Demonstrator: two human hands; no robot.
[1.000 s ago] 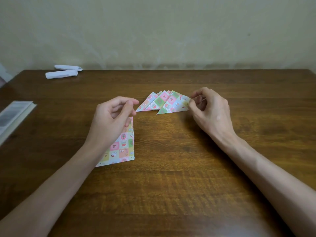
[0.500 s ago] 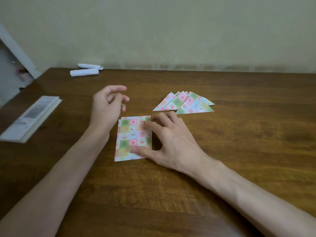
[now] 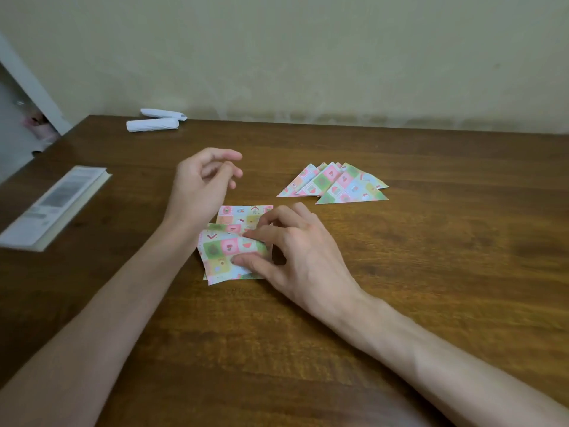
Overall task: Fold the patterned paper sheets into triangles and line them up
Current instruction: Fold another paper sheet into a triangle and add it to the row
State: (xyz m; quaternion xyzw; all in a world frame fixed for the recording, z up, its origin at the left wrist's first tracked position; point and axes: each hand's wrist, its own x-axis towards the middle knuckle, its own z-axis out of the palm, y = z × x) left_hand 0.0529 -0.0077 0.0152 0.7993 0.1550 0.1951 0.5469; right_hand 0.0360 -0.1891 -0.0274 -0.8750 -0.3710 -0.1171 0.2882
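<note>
At a dark wooden table [image 3: 431, 272], my right hand [image 3: 295, 257] pinches the top sheet [image 3: 224, 246] of a small stack of patterned sheets [image 3: 238, 215], thumb toward its near side and fingertips [image 3: 255, 234] toward its far side. The squeeze makes the paper bow upward and part from the sheets beneath. I hold it that way, I judge, to take one sheet alone rather than drag the whole stack.

My left hand [image 3: 197, 186] hovers just beyond the stack, fingers loosely curled and holding nothing. It is close enough to come in and steady a corner once the sheet is free.

The stack lies in front of me, near the middle of the table, its lower sheets flat and slightly fanned. The folded triangles [image 3: 334, 184] rest farther back and to the right, well apart from the stack. They overlap in a row with their long edges toward me, kept out of the working space, I'd say, so a fresh fold does not disturb them.

A book [image 3: 52, 208] lies near the table's left edge. Two white paper rolls [image 3: 152, 124] sit by the wall at the far left. Neither has a part in the job. The next fold is not yet begun.
</note>
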